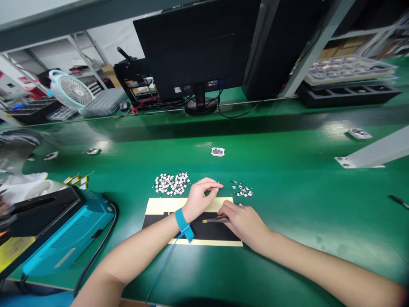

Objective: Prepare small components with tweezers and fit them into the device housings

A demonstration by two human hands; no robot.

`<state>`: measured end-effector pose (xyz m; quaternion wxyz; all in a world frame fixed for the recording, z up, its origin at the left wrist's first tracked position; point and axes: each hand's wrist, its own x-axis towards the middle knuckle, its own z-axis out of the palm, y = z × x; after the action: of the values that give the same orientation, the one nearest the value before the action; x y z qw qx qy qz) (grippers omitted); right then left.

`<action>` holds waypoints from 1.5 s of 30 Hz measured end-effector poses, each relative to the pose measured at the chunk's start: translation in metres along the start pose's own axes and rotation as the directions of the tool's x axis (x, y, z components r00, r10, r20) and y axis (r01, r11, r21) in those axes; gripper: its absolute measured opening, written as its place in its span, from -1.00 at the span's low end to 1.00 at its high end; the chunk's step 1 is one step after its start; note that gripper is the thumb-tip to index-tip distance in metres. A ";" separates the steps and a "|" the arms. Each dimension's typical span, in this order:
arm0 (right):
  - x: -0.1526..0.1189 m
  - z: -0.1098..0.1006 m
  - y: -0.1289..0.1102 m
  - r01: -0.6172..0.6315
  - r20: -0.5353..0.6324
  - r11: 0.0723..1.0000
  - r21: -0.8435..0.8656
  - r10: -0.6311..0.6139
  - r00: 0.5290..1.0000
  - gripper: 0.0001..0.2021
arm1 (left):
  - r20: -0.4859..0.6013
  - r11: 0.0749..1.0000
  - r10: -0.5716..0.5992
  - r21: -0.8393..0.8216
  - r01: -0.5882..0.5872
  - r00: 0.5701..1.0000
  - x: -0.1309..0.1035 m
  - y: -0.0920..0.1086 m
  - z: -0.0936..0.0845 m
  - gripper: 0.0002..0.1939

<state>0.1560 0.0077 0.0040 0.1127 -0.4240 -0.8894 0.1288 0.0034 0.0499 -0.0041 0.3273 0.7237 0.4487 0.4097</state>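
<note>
My left hand (203, 196), with a blue wrist strap (183, 222) on its wrist, is above the top edge of a sheet with black and pale yellow areas (155, 205). Its thumb and fingers are pinched together; what they hold, if anything, is too small to make out. Over the right part of the sheet, my right hand (238, 219) is closed around a slim grey tool with a yellowish end (211, 221), which points left. A large group of small white parts (171, 183) lies left of my left hand. A smaller group (243, 189) lies right of it.
A teal and black machine (70, 234) with a black cable stands at the left. One white-framed device part (217, 152) lies ahead on the green table (287, 170). A monitor (198, 47) stands behind, a metal post (377, 149) at right, and a pen (399, 201) at far right.
</note>
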 end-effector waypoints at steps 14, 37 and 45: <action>0.016 -0.015 0.028 -0.234 0.059 0.339 0.911 0.453 0.890 -0.81 | -0.041 0.996 0.086 0.015 -0.086 0.995 -0.002 0.009 0.000 -0.90; 0.018 -0.008 0.023 -0.235 0.074 0.337 0.912 0.428 0.901 -0.82 | -0.006 0.950 0.245 0.203 -0.238 0.970 -0.006 0.016 0.000 -0.80; 0.019 -0.008 0.020 -0.235 0.045 0.383 0.893 0.445 0.895 -0.83 | -0.016 0.909 0.352 0.244 -0.337 0.936 -0.007 0.013 0.002 -0.80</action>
<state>0.1617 0.0358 0.0068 0.3754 -0.4881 -0.5690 0.5451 0.0085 0.0382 0.0041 0.1475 0.8129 0.3693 0.4256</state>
